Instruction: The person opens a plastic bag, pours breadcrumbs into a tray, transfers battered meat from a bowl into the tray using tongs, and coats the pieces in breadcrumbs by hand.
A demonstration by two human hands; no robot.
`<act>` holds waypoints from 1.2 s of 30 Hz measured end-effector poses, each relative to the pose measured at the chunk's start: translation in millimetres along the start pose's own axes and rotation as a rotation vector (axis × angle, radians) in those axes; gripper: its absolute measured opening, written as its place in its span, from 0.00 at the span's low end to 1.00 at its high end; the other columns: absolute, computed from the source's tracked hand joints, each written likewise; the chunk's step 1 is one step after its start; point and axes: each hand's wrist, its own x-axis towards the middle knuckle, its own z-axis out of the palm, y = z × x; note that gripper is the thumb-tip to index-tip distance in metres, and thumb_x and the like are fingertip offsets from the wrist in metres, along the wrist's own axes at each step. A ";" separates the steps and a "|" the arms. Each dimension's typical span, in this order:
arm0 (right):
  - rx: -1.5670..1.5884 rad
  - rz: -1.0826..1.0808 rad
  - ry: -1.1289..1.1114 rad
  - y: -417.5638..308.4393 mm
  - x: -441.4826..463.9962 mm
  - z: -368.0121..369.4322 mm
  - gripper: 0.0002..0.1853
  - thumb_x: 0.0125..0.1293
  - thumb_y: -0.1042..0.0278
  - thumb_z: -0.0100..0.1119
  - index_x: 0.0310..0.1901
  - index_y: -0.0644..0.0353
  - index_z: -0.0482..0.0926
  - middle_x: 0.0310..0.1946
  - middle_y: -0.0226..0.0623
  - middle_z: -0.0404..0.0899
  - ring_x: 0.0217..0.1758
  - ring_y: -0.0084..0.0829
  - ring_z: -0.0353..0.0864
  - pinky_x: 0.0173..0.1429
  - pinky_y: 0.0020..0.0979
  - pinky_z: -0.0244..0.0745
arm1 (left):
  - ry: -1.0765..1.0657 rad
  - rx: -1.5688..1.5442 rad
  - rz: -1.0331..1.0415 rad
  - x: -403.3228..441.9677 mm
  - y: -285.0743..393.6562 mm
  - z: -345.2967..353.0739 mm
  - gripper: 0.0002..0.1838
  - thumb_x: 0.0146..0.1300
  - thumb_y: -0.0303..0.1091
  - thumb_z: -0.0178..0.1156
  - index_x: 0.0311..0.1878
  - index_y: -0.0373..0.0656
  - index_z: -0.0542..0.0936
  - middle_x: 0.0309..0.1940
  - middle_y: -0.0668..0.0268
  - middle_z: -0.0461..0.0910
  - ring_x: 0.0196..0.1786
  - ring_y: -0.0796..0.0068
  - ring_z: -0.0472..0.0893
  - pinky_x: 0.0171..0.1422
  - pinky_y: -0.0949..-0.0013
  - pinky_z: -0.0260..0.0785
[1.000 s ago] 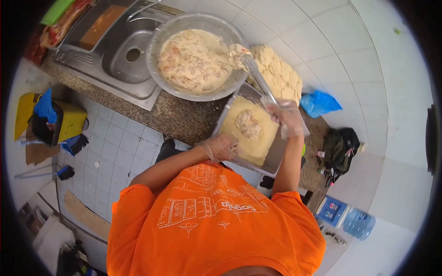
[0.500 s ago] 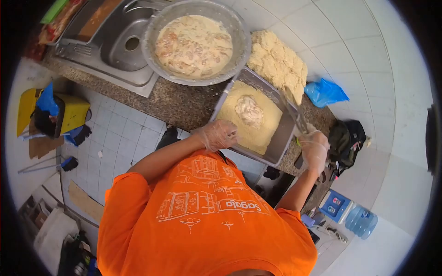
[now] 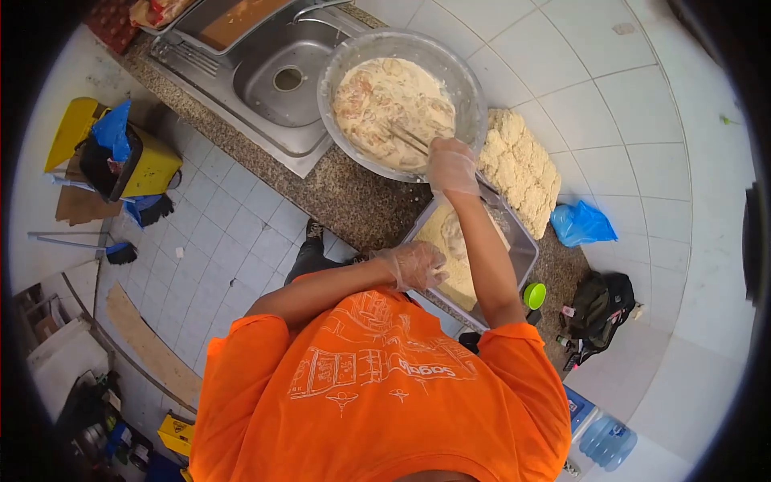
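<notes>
My right hand (image 3: 451, 165), in a clear plastic glove, is closed on metal tongs (image 3: 409, 138). Their tips dip into the large metal bowl (image 3: 475, 88), among pieces of what looks like raw meat in a creamy, pale batter (image 3: 393, 100). At the near side of a grey plastic tray (image 3: 526, 253), my gloved left hand (image 3: 416, 265) has its fingers curled at the rim. Yellowish breading flour (image 3: 434, 229) fills the tray, and a coated piece (image 3: 454, 238) lies in it, partly hidden behind my right forearm.
Breaded pieces (image 3: 526, 173) are heaped against the tiled wall behind the tray. Left of the bowl is a steel sink (image 3: 289, 80). A blue plastic bag (image 3: 582, 223), a green cup (image 3: 534, 296) and a dark backpack (image 3: 598, 313) lie to the right.
My right hand has swung from the tray's right side over to the bowl, bringing the tongs into the batter. My left hand stays by the tray rim. The head view has shifted.
</notes>
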 end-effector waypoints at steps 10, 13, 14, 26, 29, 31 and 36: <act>1.003 0.435 -0.269 64.6 -52.1 -6.7 0.08 0.56 0.70 0.64 0.30 0.67 0.82 0.22 0.38 0.79 0.20 0.26 0.74 0.25 0.28 0.67 | -0.053 0.012 -0.034 -1.8 12.4 -18.1 0.22 0.63 0.48 0.56 0.30 0.35 0.76 0.29 0.47 0.77 0.37 0.44 0.79 0.44 0.51 0.71; 1.203 0.535 -0.227 73.0 -82.5 -26.5 0.08 0.54 0.71 0.66 0.29 0.67 0.81 0.21 0.32 0.77 0.19 0.22 0.71 0.24 0.25 0.64 | 0.041 0.007 0.041 0.8 3.6 -5.2 0.21 0.62 0.48 0.58 0.29 0.36 0.76 0.28 0.48 0.77 0.36 0.45 0.79 0.43 0.51 0.71; 1.294 0.575 -0.200 74.6 -96.3 -37.3 0.07 0.54 0.71 0.67 0.28 0.67 0.81 0.21 0.30 0.76 0.19 0.20 0.70 0.23 0.25 0.64 | 0.022 0.006 0.060 1.3 2.3 -3.5 0.21 0.62 0.48 0.58 0.29 0.36 0.76 0.28 0.48 0.77 0.36 0.45 0.79 0.43 0.51 0.71; 1.166 1.012 -0.237 100.2 -290.6 -67.8 0.12 0.56 0.65 0.71 0.37 0.65 0.86 0.21 0.34 0.78 0.22 0.24 0.74 0.27 0.27 0.68 | 0.070 -0.057 0.052 4.9 5.3 -3.8 0.17 0.63 0.44 0.61 0.28 0.38 0.76 0.27 0.53 0.78 0.35 0.49 0.78 0.43 0.54 0.71; 0.540 0.901 -0.356 96.2 -282.3 -74.7 0.15 0.58 0.60 0.67 0.43 0.60 0.85 0.23 0.43 0.81 0.28 0.37 0.82 0.38 0.35 0.76 | 0.093 -0.044 0.080 2.5 5.4 -3.7 0.17 0.63 0.44 0.60 0.29 0.39 0.76 0.28 0.53 0.78 0.35 0.49 0.79 0.44 0.55 0.71; 0.427 0.842 -0.258 93.1 -263.1 -73.6 0.17 0.58 0.56 0.67 0.45 0.57 0.85 0.25 0.45 0.81 0.29 0.39 0.82 0.39 0.38 0.75 | 0.032 -0.055 0.075 2.6 6.3 -6.5 0.17 0.63 0.44 0.59 0.29 0.39 0.76 0.28 0.53 0.78 0.37 0.49 0.79 0.46 0.55 0.72; 0.153 0.475 0.017 42.7 -153.1 -104.1 0.17 0.64 0.53 0.60 0.47 0.57 0.79 0.31 0.50 0.81 0.37 0.48 0.82 0.40 0.46 0.74 | 0.006 -0.023 0.003 -1.8 11.5 -11.1 0.19 0.64 0.47 0.57 0.28 0.39 0.75 0.30 0.52 0.78 0.37 0.48 0.79 0.47 0.54 0.72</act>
